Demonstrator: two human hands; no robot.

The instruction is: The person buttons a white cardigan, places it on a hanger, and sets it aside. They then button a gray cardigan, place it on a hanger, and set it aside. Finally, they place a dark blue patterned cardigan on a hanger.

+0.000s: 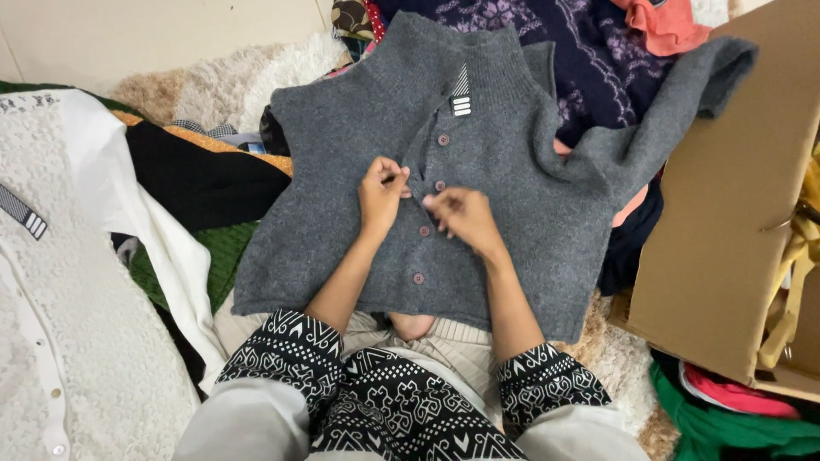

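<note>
We see both hands pinching the grey cardigan [504, 179] at its button strip: left hand [382, 195] and right hand [461, 215] close together, mid-placket.

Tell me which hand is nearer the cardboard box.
Right. The right hand lies on the grey cardigan, on the side toward the cardboard box; the left hand is farther from it.

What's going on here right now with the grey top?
A person has a grey buttoned cardigan spread face up across their lap. Both hands sit at its button placket: the left hand pinches the edge beside a button, and the right hand pinches the fabric just below. A white lace garment lies to the left, a cardboard box to the right.
</note>
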